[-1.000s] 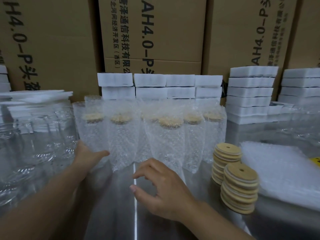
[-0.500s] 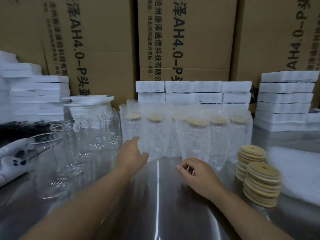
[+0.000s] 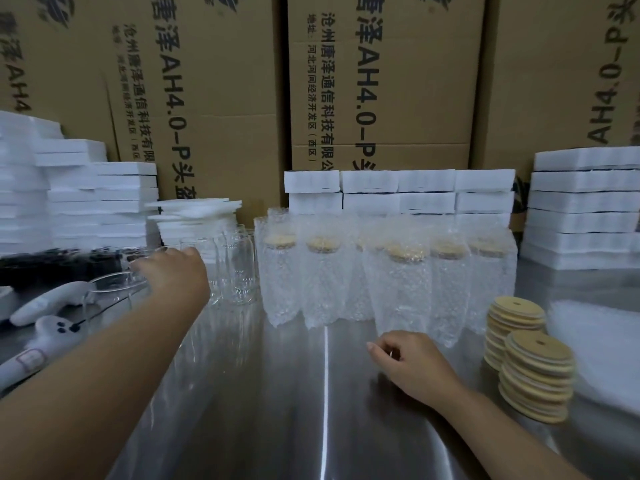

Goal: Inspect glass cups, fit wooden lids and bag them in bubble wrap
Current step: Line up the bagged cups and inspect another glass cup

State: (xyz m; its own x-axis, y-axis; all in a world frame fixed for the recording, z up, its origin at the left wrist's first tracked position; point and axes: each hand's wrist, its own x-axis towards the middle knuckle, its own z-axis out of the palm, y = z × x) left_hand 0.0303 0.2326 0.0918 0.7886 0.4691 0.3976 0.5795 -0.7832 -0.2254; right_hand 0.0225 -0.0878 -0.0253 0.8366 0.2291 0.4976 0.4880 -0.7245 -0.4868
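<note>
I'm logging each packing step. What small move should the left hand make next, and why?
Probably close the left hand round one bare clear glass cup and lift it for inspection: its fingers reach over the unbagged cups without a plain grip, while the right hand rests idle near the stacked round wooden lids.

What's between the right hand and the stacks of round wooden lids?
Nothing visible. Only bare steel tabletop separates the right hand from the nearer stack of round wooden lids. The row of bubble-wrapped, lidded glass cups stands behind the hand, off that line.
</note>
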